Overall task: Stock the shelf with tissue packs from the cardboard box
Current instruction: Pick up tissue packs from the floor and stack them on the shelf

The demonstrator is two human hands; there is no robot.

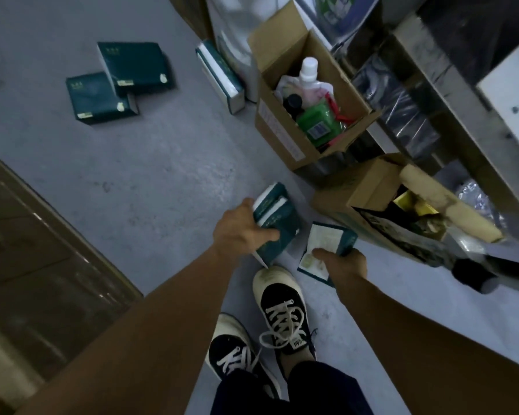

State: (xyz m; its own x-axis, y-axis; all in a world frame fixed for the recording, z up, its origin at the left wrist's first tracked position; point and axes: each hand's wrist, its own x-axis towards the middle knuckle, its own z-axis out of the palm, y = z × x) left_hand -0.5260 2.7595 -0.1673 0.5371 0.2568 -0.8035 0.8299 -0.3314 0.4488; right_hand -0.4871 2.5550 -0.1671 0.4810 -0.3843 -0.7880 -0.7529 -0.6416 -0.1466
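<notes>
My left hand [241,228] grips two dark green tissue packs [277,217] held together above the grey floor. My right hand [342,260] holds another green tissue pack [327,241] with its pale face up. Two more green packs [132,67] [98,98] lie overlapping on the floor at the upper left. A further pack [221,76] stands on edge near the top centre. An open cardboard box [369,190] sits just right of my hands, with dark contents inside. A metal shelf frame [462,94] runs along the right side.
A second open cardboard box [277,130] holds a white bottle, a green pouch and other items. A large brown plastic-wrapped carton [42,250] fills the left. My two sneakers [282,310] stand below my hands. Plastic-wrapped goods lie under the shelf.
</notes>
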